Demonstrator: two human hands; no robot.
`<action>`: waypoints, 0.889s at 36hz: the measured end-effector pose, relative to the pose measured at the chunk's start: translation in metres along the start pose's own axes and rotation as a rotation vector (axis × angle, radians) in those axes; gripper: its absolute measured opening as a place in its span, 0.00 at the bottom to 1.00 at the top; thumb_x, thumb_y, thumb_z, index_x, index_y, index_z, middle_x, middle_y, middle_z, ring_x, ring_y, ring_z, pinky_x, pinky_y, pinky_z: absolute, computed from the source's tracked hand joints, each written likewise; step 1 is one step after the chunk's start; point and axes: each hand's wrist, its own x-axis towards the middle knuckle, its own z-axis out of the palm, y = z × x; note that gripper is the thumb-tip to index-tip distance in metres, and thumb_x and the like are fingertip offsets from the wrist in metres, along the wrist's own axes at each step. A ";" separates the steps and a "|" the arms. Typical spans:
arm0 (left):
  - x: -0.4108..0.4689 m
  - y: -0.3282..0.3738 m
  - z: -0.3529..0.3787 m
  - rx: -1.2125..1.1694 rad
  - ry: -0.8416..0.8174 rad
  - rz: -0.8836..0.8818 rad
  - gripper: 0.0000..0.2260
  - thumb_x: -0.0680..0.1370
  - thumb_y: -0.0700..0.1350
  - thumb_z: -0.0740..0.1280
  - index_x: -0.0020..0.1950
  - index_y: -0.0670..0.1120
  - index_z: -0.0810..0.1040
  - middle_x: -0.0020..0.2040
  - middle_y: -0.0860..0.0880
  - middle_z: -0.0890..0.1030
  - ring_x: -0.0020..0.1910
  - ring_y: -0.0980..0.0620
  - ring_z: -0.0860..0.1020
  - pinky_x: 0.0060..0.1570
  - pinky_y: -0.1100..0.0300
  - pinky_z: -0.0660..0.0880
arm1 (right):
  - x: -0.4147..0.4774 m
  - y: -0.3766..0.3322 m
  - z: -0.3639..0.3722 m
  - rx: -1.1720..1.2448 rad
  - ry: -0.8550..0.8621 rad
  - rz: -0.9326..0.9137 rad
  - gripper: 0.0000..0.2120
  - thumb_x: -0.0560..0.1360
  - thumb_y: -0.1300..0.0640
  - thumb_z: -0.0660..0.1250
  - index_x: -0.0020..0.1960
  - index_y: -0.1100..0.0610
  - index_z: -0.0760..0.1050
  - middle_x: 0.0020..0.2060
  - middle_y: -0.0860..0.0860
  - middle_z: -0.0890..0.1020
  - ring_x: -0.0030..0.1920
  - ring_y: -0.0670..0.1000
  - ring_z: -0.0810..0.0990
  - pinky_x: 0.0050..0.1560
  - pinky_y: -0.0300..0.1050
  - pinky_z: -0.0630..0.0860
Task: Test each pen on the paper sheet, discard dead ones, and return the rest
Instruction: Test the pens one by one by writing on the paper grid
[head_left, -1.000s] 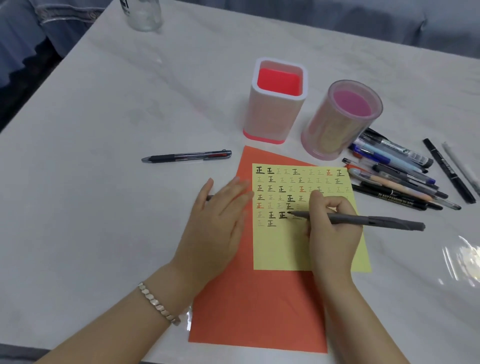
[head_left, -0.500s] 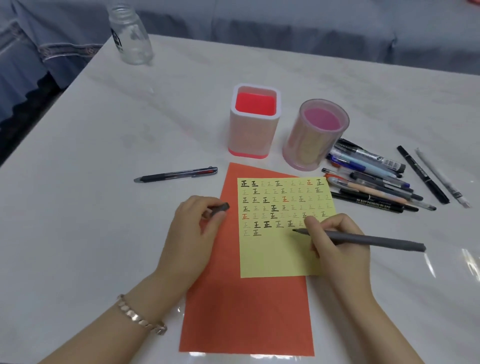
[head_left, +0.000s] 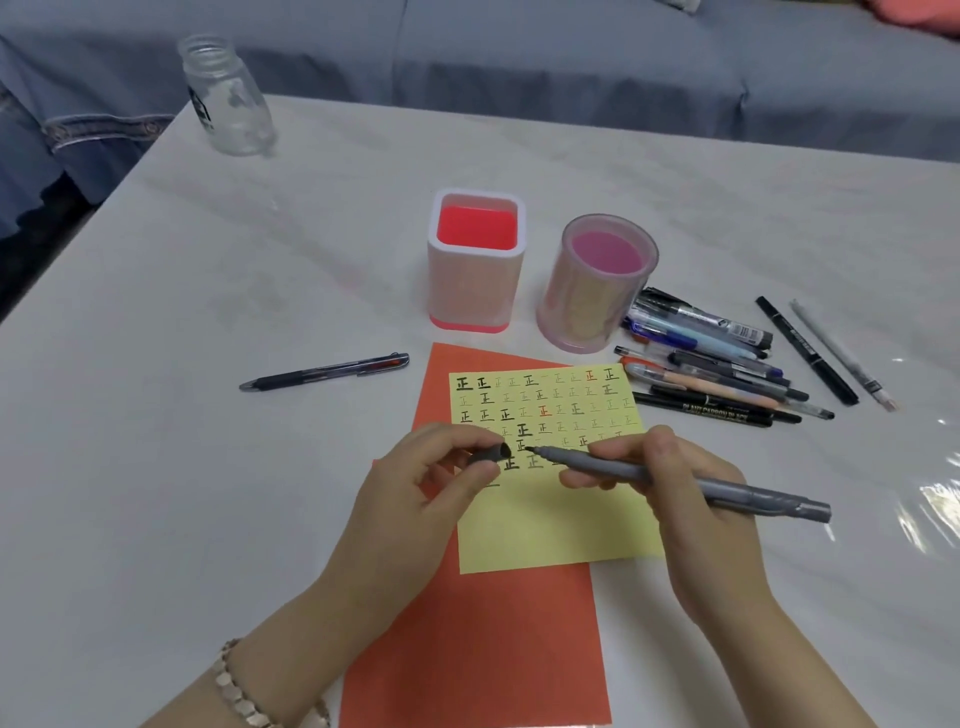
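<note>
My right hand (head_left: 691, 499) grips a grey pen (head_left: 675, 480) held level above the yellow paper sheet (head_left: 556, 525), its bare tip pointing left. My left hand (head_left: 415, 488) pinches the pen's dark cap (head_left: 488, 454), whose open end faces the tip a short gap away. Rows of test marks cover the sheet's upper half. The sheet lies on an orange paper (head_left: 483, 639). A pile of several pens (head_left: 711, 364) lies to the right of the sheet. One dark pen with a red end (head_left: 324, 372) lies alone to the left.
Two holders stand behind the sheet: a square white one with a red inside (head_left: 475, 260) and a round pink one (head_left: 597, 283). A clear glass jar (head_left: 226, 96) stands at the far left corner of the white marble table (head_left: 208, 467). Blue fabric lies beyond the table's edge.
My right hand lifted the pen off the sheet and swung its tip left. My left hand picked the cap up and brought it close to the tip. The view has tilted upward.
</note>
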 end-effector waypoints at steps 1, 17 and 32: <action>0.000 0.001 0.001 0.010 -0.006 0.008 0.16 0.73 0.36 0.69 0.42 0.60 0.78 0.42 0.61 0.80 0.39 0.62 0.75 0.40 0.73 0.68 | 0.000 -0.001 -0.001 0.002 -0.003 0.004 0.18 0.69 0.39 0.55 0.37 0.42 0.82 0.32 0.47 0.85 0.39 0.43 0.81 0.44 0.30 0.73; -0.001 0.010 0.007 0.255 -0.200 0.230 0.07 0.73 0.49 0.66 0.44 0.63 0.71 0.47 0.60 0.75 0.41 0.60 0.72 0.42 0.75 0.66 | 0.001 -0.004 0.001 0.066 0.025 0.140 0.14 0.69 0.46 0.63 0.33 0.51 0.83 0.23 0.52 0.77 0.26 0.45 0.72 0.30 0.33 0.70; 0.005 0.021 0.023 0.139 -0.174 0.179 0.09 0.67 0.47 0.69 0.37 0.64 0.78 0.39 0.55 0.78 0.37 0.55 0.73 0.37 0.68 0.68 | 0.006 -0.006 0.001 0.097 0.134 0.224 0.18 0.76 0.65 0.56 0.28 0.60 0.66 0.17 0.51 0.71 0.20 0.44 0.63 0.24 0.33 0.63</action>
